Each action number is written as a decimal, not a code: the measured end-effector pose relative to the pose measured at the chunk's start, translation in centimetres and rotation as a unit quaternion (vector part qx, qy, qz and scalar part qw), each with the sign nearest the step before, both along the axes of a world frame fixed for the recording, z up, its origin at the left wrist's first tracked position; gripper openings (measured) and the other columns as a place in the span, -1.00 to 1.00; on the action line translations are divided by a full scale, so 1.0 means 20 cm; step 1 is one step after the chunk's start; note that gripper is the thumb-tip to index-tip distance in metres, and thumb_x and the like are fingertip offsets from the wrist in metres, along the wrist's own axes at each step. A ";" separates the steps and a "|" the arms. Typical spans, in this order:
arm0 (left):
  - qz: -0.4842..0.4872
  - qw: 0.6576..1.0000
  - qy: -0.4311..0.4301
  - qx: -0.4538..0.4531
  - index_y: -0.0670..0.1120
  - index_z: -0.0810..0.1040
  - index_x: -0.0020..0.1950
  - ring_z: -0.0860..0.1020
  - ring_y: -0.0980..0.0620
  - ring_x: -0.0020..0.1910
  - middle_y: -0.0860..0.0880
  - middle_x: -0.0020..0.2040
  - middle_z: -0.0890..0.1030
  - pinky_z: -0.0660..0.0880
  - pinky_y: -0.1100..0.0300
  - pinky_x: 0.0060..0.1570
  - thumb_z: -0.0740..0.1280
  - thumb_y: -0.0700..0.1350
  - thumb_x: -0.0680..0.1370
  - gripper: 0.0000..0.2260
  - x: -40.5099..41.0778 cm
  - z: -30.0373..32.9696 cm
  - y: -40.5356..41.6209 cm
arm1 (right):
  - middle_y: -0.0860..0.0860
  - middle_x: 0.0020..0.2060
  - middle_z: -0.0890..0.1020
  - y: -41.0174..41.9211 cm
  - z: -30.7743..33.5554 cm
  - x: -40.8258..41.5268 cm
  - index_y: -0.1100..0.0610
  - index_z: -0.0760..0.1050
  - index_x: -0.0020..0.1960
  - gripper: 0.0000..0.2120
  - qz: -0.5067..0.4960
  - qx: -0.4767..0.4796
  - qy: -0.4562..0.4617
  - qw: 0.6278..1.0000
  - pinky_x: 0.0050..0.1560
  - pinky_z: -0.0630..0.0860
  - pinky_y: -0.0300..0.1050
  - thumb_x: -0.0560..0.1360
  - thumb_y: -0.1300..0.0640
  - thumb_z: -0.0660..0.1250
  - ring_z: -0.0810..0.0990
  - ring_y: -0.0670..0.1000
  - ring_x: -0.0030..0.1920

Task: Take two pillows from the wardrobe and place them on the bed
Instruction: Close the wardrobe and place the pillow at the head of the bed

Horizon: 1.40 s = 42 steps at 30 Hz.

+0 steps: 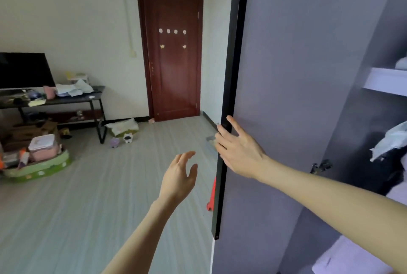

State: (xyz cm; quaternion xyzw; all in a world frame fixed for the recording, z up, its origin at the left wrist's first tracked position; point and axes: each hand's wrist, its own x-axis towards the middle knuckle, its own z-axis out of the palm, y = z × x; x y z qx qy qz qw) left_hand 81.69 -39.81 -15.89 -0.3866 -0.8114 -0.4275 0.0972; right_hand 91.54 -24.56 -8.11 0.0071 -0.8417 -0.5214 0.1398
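The right hand (pixel 239 152) is lying flat against the black edge of the open wardrobe door (pixel 286 97), fingers wrapping around it. The left hand (pixel 179 176) is hovering just beside that edge, fingers spread and holding nothing. Inside the wardrobe (pixel 374 130), at far right, pale bedding is lying low down; whether it is a pillow is unclear. Beyond, a red-brown room door (pixel 174 53) is standing closed.
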 end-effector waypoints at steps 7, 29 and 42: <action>-0.177 0.983 0.004 -0.039 0.00 0.35 0.35 0.47 0.08 0.19 0.01 0.29 0.48 0.44 0.16 0.15 0.22 0.06 0.55 -0.61 0.14 -0.03 0.11 | 0.08 0.05 0.59 0.05 -0.12 0.38 0.15 0.55 -0.03 -0.75 0.176 -0.098 0.113 0.973 0.42 -0.03 0.23 0.49 0.17 0.10 0.34 0.10 0.29; -0.481 0.851 0.180 -0.111 0.13 -0.30 0.44 -0.26 -0.03 0.49 0.11 0.46 -0.33 0.24 -0.01 0.39 0.15 -0.07 0.58 -0.34 1.55 0.00 1.02 | 0.20 0.39 0.29 0.25 -0.26 1.96 0.29 0.26 0.38 -0.53 -0.225 -0.200 0.311 0.901 0.41 0.17 0.08 0.46 0.28 0.03 0.21 0.15 0.43; -0.452 0.824 0.298 -0.168 0.03 -0.25 0.49 -0.30 -0.12 0.48 -0.01 0.52 -0.30 -0.06 -0.14 0.45 0.11 -0.09 0.58 -0.37 1.66 0.02 1.41 | 0.25 0.34 0.38 0.51 -0.19 1.98 0.35 0.36 0.30 -0.48 -0.402 -0.238 0.351 0.812 0.30 0.32 0.16 0.34 0.33 0.27 0.34 0.21 0.36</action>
